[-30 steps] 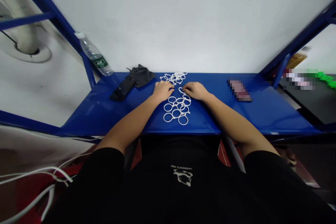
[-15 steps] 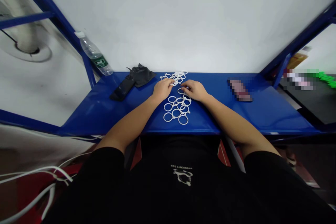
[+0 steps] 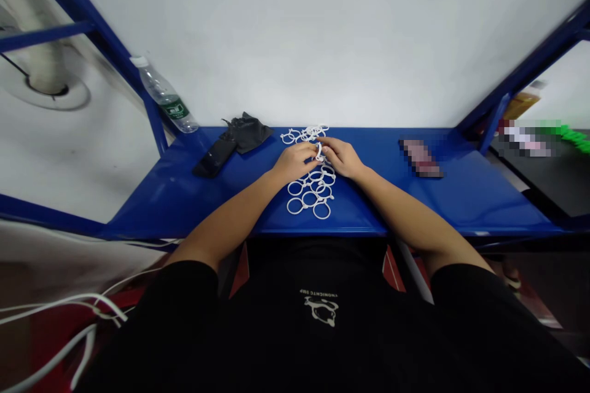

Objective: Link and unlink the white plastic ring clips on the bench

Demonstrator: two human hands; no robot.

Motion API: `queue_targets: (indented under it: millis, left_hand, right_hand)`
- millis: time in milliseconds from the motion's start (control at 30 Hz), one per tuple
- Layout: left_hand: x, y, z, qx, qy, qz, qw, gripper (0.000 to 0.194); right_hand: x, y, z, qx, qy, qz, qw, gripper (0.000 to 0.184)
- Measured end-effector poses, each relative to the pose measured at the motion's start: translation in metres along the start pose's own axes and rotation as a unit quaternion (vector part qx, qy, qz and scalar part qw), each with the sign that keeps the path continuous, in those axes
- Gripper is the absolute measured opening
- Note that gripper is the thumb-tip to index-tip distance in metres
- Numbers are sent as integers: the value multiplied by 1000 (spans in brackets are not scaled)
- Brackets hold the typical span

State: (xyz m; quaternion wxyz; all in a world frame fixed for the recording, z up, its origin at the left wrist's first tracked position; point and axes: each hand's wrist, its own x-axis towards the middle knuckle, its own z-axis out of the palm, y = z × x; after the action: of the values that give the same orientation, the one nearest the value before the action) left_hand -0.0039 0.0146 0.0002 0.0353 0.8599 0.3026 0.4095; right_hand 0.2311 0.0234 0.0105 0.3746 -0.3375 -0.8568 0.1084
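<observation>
Both my hands meet over the blue shelf (image 3: pixel 184 196). Between the fingertips of my left hand (image 3: pixel 294 161) and my right hand (image 3: pixel 342 158) sits one white plastic ring (image 3: pixel 318 151), pinched from both sides. Just below the hands lies a linked cluster of white rings (image 3: pixel 311 193) flat on the shelf. Behind the hands, a loose pile of white rings (image 3: pixel 305 134) rests near the wall.
A clear water bottle (image 3: pixel 164 96) leans against the blue frame post at the left. A black phone (image 3: pixel 214 158) and a crumpled black cloth (image 3: pixel 246 131) lie left of the hands. A blurred flat object (image 3: pixel 420 158) lies to the right. White cables (image 3: pixel 59 325) hang at lower left.
My left hand took a ring from the loose pile and drew it toward the right hand; both hands now close on it together above the linked rings.
</observation>
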Motion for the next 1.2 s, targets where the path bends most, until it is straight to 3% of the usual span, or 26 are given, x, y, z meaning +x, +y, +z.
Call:
queue_targets:
  millis: [167, 333, 500, 700, 1033, 1200]
  left_hand:
    - [-2, 0, 0, 6, 1, -27, 1000, 12]
    - [-5, 2, 0, -27, 24, -83, 996, 36]
    - [-4, 7, -3, -29, -12, -53, 998, 13]
    - [-2, 4, -4, -25, 29, -49, 998, 14]
    - [-5, 3, -2, -45, 51, -107, 992, 16]
    - [-3, 2, -3, -33, 56, -84, 994, 12]
  right_hand:
    - [-1, -7, 0, -1, -1, -29, 1000, 60]
    - [-1, -6, 0, -14, -8, -14, 1000, 51]
    - [-1, -4, 1, -42, 12, -12, 999, 44]
    - [-2, -8, -2, -53, 61, -25, 996, 34]
    - [0, -11, -1, -64, 43, -58, 995, 26]
    - [-1, -8, -2, -65, 39, -71, 995, 26]
